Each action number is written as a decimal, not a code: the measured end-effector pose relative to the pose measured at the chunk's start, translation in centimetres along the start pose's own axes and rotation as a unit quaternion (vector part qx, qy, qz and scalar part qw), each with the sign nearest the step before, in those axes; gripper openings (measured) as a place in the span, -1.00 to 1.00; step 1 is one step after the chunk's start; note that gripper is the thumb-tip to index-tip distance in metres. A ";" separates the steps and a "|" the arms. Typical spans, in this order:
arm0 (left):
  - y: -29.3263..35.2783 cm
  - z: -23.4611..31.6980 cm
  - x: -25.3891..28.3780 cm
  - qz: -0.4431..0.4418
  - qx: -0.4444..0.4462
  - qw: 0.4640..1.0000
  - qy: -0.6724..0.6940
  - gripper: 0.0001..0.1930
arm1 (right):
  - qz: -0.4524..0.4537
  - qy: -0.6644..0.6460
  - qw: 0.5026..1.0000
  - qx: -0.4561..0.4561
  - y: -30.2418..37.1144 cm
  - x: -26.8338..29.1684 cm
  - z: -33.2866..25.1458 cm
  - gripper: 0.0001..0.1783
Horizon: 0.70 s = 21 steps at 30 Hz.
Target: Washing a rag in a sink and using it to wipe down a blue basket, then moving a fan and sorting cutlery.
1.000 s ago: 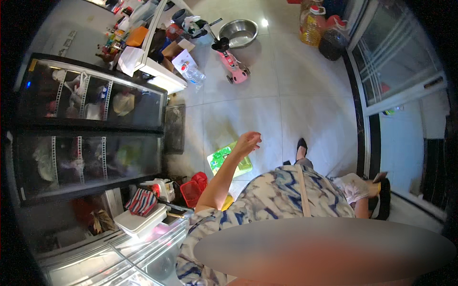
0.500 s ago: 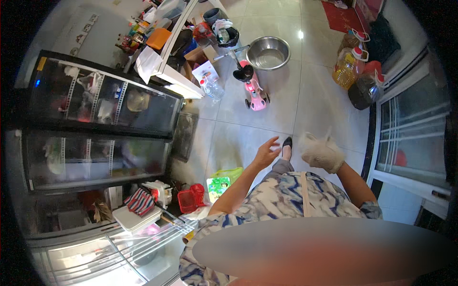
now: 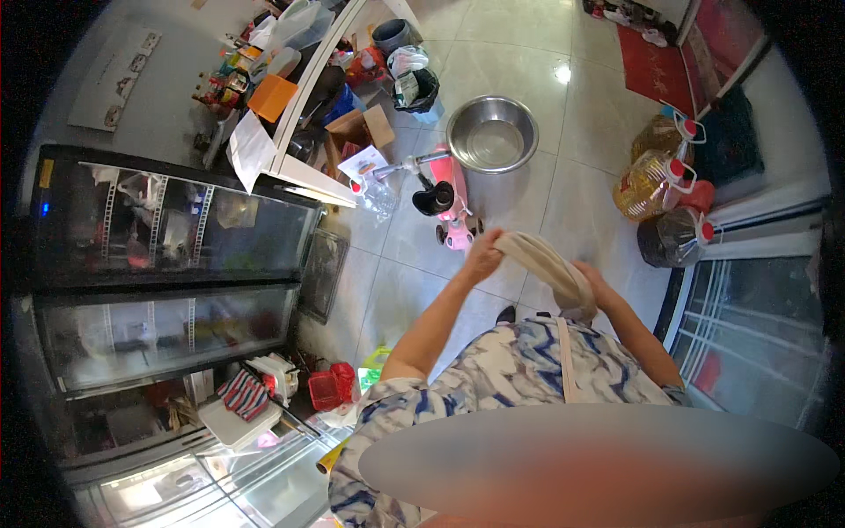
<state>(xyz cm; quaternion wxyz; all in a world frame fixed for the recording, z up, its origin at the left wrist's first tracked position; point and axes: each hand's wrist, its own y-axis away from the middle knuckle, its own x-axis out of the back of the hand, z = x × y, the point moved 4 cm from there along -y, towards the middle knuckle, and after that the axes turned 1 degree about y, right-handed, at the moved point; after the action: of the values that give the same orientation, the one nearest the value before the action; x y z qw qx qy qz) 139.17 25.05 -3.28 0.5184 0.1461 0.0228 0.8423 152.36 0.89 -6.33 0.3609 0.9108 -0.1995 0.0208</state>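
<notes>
A beige cloth (image 3: pixel 550 266) stretches in a slack, bunched band between my two hands, in front of my body. My left hand (image 3: pixel 483 255) is closed on its upper left end. My right hand (image 3: pixel 595 282) grips the other side, its fingers partly hidden behind the fabric, and one end hangs down toward my patterned shirt. Beyond my left hand stands a pink child's scooter (image 3: pixel 453 207) with a black seat. A wide steel basin (image 3: pixel 493 157) rests on the tiled floor past the scooter.
Large plastic jugs (image 3: pixel 651 185) of yellow and dark liquid line the right wall by a glass door (image 3: pixel 748 308). Glass-fronted fridges (image 3: pixel 176 282) fill the left side. Several bins and a cardboard box (image 3: pixel 377 126) stand by a cluttered table; a red basket (image 3: pixel 324 389) lies lower left.
My left hand, empty and spread before, has closed on the cloth. The cloth, bunched at my right hand earlier, is now drawn out between both hands. The view has shifted.
</notes>
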 end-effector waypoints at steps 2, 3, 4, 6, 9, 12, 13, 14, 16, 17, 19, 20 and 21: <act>-0.2 -0.4 2.0 0.044 0.052 0.980 0.185 -0.67 | 0.081 0.086 0.992 0.039 -1.5 5.0 0.2 -0.73; 0.0 -1.1 3.6 0.081 0.080 0.973 0.202 -0.66 | 0.082 0.101 0.991 0.042 -3.6 7.9 2.3 -0.72; -0.1 -1.5 4.4 0.123 0.095 0.954 0.258 -0.66 | 0.091 0.109 0.989 0.038 -4.7 10.2 3.8 -0.70; 1.0 -1.5 5.9 0.188 0.166 0.943 0.219 -0.71 | 0.059 0.066 0.996 -0.011 -6.6 12.6 2.8 -0.71; 2.5 -4.3 5.5 0.235 0.278 0.920 0.146 -0.72 | 0.002 0.023 0.998 -0.062 -10.6 15.0 0.8 -0.71; 3.0 -6.4 4.0 0.263 0.357 0.886 0.135 -0.72 | -0.040 0.009 0.997 -0.066 -14.4 16.3 -2.7 -0.70; 3.3 -7.3 3.6 0.286 0.362 0.871 0.167 -0.71 | -0.060 0.005 0.996 -0.063 -15.7 16.7 -3.8 -0.70; 3.4 -8.6 3.1 0.289 0.363 0.869 0.171 -0.71 | -0.063 0.010 0.996 -0.064 -17.2 17.5 -4.5 -0.70; 4.1 -11.1 2.6 0.319 0.366 0.862 0.145 -0.71 | -0.099 0.021 0.991 -0.085 -20.9 18.2 -5.5 -0.71; 3.3 -11.5 2.3 0.297 0.398 0.861 0.112 -0.71 | -0.094 0.024 0.991 -0.092 -22.7 19.4 -5.7 -0.71; 3.6 -14.4 2.1 0.254 0.444 0.855 0.083 -0.69 | -0.090 0.042 0.989 -0.111 -26.8 21.2 -6.6 -0.69; 5.0 -16.9 1.9 0.235 0.461 0.851 0.088 -0.67 | -0.096 0.051 0.988 -0.110 -28.9 21.7 -6.9 -0.69; 4.9 -17.7 1.6 0.169 0.465 0.869 -0.018 -0.63 | -0.089 0.043 0.985 -0.143 -31.2 22.8 -6.7 -0.68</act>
<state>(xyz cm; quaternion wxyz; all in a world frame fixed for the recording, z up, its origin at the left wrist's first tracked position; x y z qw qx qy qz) 129.46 26.14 -18.87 0.2410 0.3867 0.3772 0.8063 185.85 18.01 -17.46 0.4961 0.8621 -0.1034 -0.0011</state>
